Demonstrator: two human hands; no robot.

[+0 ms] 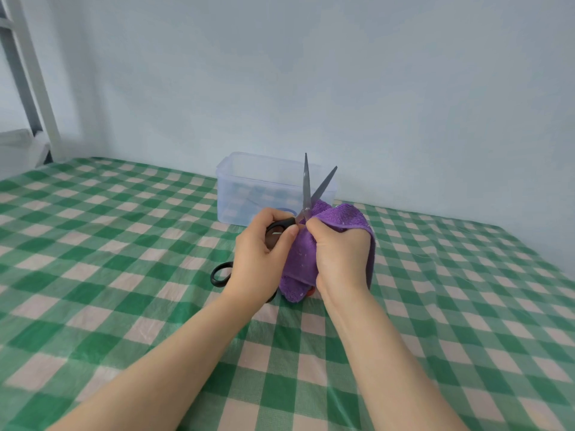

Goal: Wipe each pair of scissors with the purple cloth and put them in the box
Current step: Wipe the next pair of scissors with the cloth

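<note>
Wiping step: left hand [263, 259] grips the spread scissors [306, 191] by the handle, right hand [339, 256] clutches purple cloth [348, 217] at the pivot; next, likely wipe upward, then into the box [249, 188].

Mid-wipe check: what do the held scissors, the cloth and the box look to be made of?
Scissors: blades look like metal, dull grey and smooth; handles look like black plastic, slightly glossy.
Cloth: soft purple fabric, probably microfibre, judging by its fuzzy nap and bound edge.
Box: translucent plastic, smooth; the tablecloth checks show faintly through its wall.
</note>
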